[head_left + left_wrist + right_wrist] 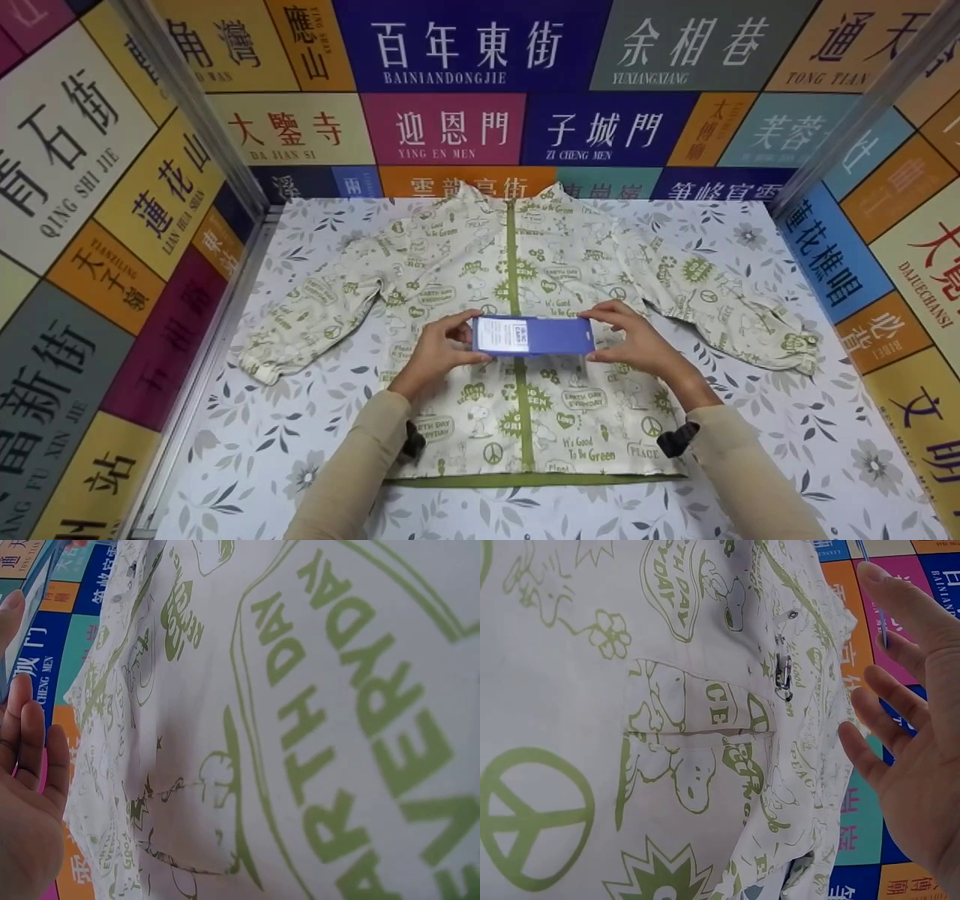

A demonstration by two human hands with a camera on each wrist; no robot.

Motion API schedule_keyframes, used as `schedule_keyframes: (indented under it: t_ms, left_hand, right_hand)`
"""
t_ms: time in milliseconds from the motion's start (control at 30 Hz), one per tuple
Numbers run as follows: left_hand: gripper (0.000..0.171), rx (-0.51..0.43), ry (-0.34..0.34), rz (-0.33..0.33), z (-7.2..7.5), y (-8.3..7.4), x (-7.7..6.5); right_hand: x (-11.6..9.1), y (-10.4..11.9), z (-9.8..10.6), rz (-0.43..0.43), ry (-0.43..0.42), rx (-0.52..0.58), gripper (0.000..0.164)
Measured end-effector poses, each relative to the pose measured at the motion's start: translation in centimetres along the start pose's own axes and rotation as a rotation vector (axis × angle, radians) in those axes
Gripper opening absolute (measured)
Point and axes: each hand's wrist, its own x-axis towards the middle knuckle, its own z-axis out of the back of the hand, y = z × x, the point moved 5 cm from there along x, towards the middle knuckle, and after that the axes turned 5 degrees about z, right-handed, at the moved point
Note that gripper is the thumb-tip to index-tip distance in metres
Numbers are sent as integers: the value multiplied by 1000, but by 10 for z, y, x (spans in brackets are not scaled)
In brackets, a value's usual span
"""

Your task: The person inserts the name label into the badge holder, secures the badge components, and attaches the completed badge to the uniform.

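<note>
A flat blue rectangular piece with a white printed label on its left half is held level between both hands. My left hand pinches its left end between thumb and fingers. At the opposite end, my right hand grips it by the edge, the lower fingers spread away in the right wrist view. From that side only a thin blue edge shows. Beneath it a white jacket with green cartoon and slogan print lies spread out, its front closed along a green strip and both sleeves stretched outward.
The jacket lies on a table covered in white leaf-and-flower patterned cloth. Colourful panels with Chinese lettering wall in the back and both sides. Its collar reaches the back panel. A metal rail runs along the left edge.
</note>
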Motion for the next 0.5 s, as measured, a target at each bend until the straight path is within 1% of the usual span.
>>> schedule_keyframes:
  t_ms: [100, 233, 500]
  left_hand:
    - [83, -3, 5, -3, 0, -1, 0]
    - [83, -8, 3, 7, -1, 0, 1]
    - [83, 6, 7, 5, -1, 0, 1]
  right_hand:
    - [0, -1, 0, -8, 14, -9, 68]
    - [0, -2, 0, -20, 12, 4, 67]
    - [-1, -4, 0, -4, 9, 0, 66]
